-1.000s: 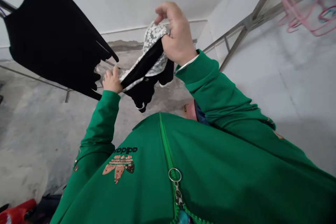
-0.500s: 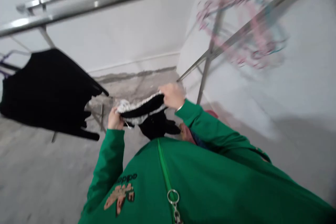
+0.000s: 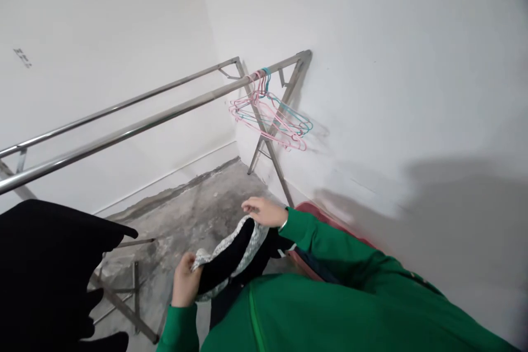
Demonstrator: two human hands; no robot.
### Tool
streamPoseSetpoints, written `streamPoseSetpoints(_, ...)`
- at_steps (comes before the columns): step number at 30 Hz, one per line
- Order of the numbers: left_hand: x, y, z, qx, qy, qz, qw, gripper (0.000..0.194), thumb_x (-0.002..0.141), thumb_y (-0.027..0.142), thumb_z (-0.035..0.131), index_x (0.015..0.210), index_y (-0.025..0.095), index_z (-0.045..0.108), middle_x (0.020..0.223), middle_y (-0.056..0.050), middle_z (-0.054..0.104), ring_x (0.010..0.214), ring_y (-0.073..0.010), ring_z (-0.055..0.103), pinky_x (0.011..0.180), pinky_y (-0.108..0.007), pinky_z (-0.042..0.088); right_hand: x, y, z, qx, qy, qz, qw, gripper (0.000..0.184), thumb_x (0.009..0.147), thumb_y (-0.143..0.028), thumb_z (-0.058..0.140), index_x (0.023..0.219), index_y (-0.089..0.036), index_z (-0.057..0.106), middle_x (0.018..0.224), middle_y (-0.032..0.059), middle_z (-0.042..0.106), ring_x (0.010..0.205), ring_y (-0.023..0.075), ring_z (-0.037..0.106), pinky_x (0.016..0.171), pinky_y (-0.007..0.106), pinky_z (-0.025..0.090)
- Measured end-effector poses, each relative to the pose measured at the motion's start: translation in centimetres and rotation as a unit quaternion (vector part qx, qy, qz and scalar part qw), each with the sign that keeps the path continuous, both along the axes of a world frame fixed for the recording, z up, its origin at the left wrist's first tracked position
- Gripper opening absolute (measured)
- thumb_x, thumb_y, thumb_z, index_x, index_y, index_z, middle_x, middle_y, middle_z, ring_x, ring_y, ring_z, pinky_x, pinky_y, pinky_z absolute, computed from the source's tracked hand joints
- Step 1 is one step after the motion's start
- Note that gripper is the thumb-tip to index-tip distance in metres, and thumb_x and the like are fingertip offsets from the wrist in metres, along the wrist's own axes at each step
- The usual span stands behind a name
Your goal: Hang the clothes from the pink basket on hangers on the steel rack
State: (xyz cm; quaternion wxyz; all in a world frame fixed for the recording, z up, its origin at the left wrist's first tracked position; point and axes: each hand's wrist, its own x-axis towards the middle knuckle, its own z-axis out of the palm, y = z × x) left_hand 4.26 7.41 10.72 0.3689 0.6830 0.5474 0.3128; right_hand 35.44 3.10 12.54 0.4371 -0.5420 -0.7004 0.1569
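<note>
Moved: since the earlier frame, the view has swung up towards the corner, bringing the whole steel drying rack (image 3: 124,126) into sight, and the black hanging top (image 3: 41,269) has dropped to the lower left corner.
Left hand: the left hand (image 3: 185,280) is clamped on one edge of the garment, fingers curled round the fabric so that it stays up off the floor.
Right hand: the right hand (image 3: 264,212) sits at the garment's upper edge, fingers spread and extended; whether it grips or only touches, I cannot tell.
Garment: the black garment with silvery lace trim (image 3: 225,256) is held between both hands, in front of the green zip jacket (image 3: 325,245), its lower part hanging down out of sight behind the sleeve.
Hangers: pink and teal plastic hangers (image 3: 268,113) are hooked in a bunch over the rail's far end, so they hang clear of the floor.
Floor: a red plastic tub (image 3: 309,210) stands against the white wall (image 3: 371,66), on rough concrete (image 3: 177,214).
</note>
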Motion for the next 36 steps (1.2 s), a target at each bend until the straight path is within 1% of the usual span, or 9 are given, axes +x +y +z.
streamPoseSetpoints(2,1.5,-0.8,0.5,-0.027,-0.007,-0.057,0.998,0.025,0.057,0.045,0.055,0.058,0.020,0.052,0.055,0.000,0.055,0.060,-0.0167,0.053,0.060,-0.025,0.039,2.6,0.7,3.1,0.022,-0.011,-0.043,0.999,0.029,0.077,-0.010,0.050,0.105,-0.014,0.060,0.095,0.0078,0.066,0.081,0.0147,0.063,0.079,0.029,0.051)
streamPoseSetpoints(4,2.6,-1.6,1.2,-0.043,-0.002,-0.074,0.996,0.025,0.057,0.045,0.053,0.059,0.020,0.053,0.057,0.000,0.056,0.062,-0.0174,0.053,0.061,-0.026,0.039,6.0,1.6,7.1,0.068,-0.088,-0.177,0.978,0.028,0.083,-0.019,0.054,0.110,-0.011,0.059,0.105,0.0125,0.064,0.091,0.0188,0.062,0.087,0.034,0.049)
streamPoseSetpoints(7,3.2,-2.5,2.2,-0.052,0.007,-0.056,0.997,0.025,0.055,0.045,0.050,0.059,0.020,0.055,0.057,0.000,0.056,0.063,-0.0185,0.053,0.063,-0.027,0.039,10.6,3.3,12.3,0.036,-0.263,-0.361,0.894,0.034,0.087,-0.030,0.054,0.113,-0.008,0.059,0.117,0.0195,0.060,0.108,0.0293,0.055,0.092,0.041,0.044)
streamPoseSetpoints(10,3.1,-3.3,2.9,-0.084,0.000,-0.042,0.996,0.026,0.053,0.045,0.050,0.058,0.020,0.055,0.058,-0.001,0.057,0.065,-0.0193,0.053,0.064,-0.028,0.039,13.3,5.4,14.8,-0.075,-0.367,-0.412,0.831,0.038,0.087,-0.030,0.055,0.113,-0.003,0.060,0.116,0.0242,0.060,0.111,0.0339,0.052,0.088,0.042,0.042)
streamPoseSetpoints(13,2.8,-4.2,3.1,-0.128,-0.021,-0.028,0.991,0.025,0.050,0.043,0.052,0.057,0.019,0.054,0.055,0.000,0.054,0.061,-0.0174,0.050,0.061,-0.026,0.037,14.4,7.6,15.0,-0.153,-0.409,-0.398,0.807,0.030,0.086,-0.016,0.050,0.108,-0.001,0.065,0.111,0.0243,0.063,0.111,0.0336,0.053,0.090,0.044,0.037)
streamPoseSetpoints(17,2.6,-5.2,2.5,-0.154,-0.063,-0.002,0.986,0.024,0.049,0.043,0.055,0.052,0.020,0.047,0.048,0.004,0.041,0.052,-0.0111,0.037,0.052,-0.023,0.029,15.6,10.1,14.3,-0.186,-0.389,-0.403,0.807,0.035,0.084,-0.005,0.043,0.112,0.000,0.064,0.114,0.0246,0.063,0.115,0.0329,0.054,0.093,0.044,0.036)
streamPoseSetpoints(23,2.3,-5.9,1.5,-0.169,-0.098,0.012,0.981,0.025,0.052,0.041,0.057,0.053,0.019,0.044,0.048,0.006,0.037,0.050,-0.0085,0.033,0.051,-0.022,0.027,18.1,11.7,13.9,-0.213,-0.330,-0.417,0.820,0.037,0.084,-0.010,0.047,0.116,-0.007,0.065,0.116,0.0227,0.064,0.112,0.0289,0.059,0.088,0.038,0.044)
streamPoseSetpoints(28,2.6,-6.4,2.0,-0.158,-0.091,0.022,0.983,0.025,0.051,0.043,0.056,0.053,0.019,0.047,0.049,0.005,0.039,0.052,-0.0096,0.034,0.052,-0.023,0.028,18.3,12.0,13.3,-0.210,-0.285,-0.424,0.834,0.035,0.089,-0.022,0.046,0.114,-0.008,0.066,0.113,0.0222,0.065,0.104,0.0280,0.063,0.081,0.034,0.046)
streamPoseSetpoints(36,3.6,-6.6,2.2,-0.157,-0.069,0.019,0.985,0.026,0.052,0.043,0.057,0.052,0.020,0.045,0.049,0.005,0.039,0.051,-0.0092,0.034,0.051,-0.023,0.028,16.4,12.0,12.2,0.078,-0.211,-0.377,0.899,0.035,0.092,-0.034,0.042,0.086,-0.012,0.068,0.100,0.0149,0.062,0.098,0.0259,0.056,0.083,0.037,0.043)
